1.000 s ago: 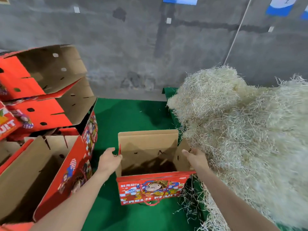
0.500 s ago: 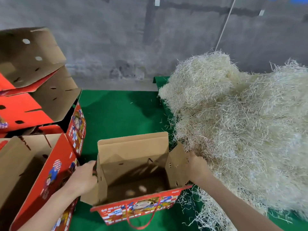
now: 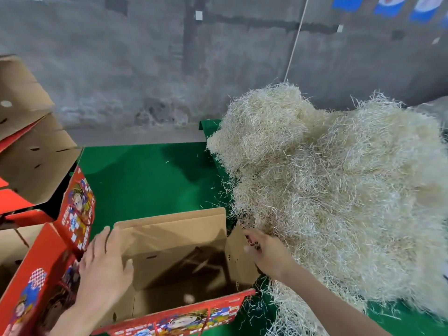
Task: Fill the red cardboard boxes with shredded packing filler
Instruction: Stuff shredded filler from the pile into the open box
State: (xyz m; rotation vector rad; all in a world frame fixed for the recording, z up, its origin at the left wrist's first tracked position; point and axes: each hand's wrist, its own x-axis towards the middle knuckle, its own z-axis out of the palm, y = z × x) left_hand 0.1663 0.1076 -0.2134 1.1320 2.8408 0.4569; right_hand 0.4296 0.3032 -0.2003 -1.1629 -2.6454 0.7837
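An open red cardboard box (image 3: 174,318) with brown flaps stands on the green table in front of me; its inside holds no filler. My left hand (image 3: 104,270) lies with spread, straight fingers on the box's left flap. My right hand (image 3: 266,253) is at the box's right flap, its fingers curled into the lower edge of a big pale heap of shredded packing filler (image 3: 339,190) that rises right of the box.
More red boxes (image 3: 36,275) with open brown flaps are stacked at the left, one tight against the box in front. Green cloth (image 3: 150,180) covers the table behind the box. A grey concrete wall stands at the back. Loose filler strands lie by the box's right side.
The box sits nearer to me and lower in view. My left hand has gone from gripping the left flap's edge to lying flat on it. My right hand has shifted into the filler.
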